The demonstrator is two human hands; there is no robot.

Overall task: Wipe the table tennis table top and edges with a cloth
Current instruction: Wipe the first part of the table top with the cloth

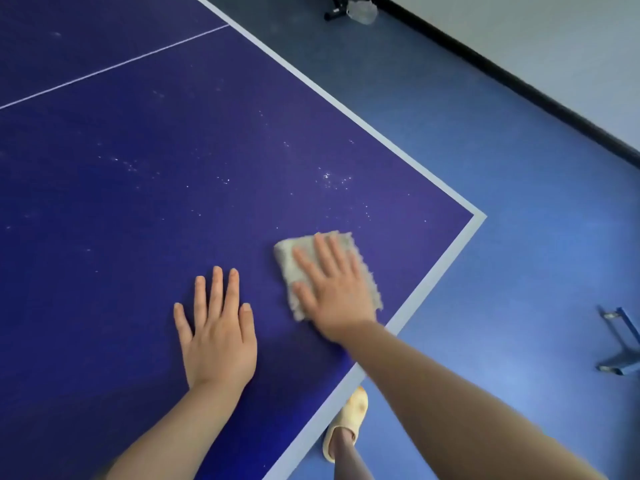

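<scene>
The dark blue table tennis table top (138,161) fills the left and middle of the view, with a white border along its right edge and near edge meeting at a corner (479,216). A folded grey cloth (294,268) lies flat on the top near that corner. My right hand (332,289) presses on the cloth with straight, spread fingers. My left hand (216,327) rests flat on the bare table surface just left of the cloth, fingers straight. White specks and droplets (332,178) dot the surface beyond the cloth.
Blue floor (485,150) lies right of the table, bounded by a black skirting and white wall. A blue metal stand (620,344) sits on the floor at the right. My foot in a pale slipper (349,420) shows below the table edge. A black base with a plastic bag (360,10) is far off.
</scene>
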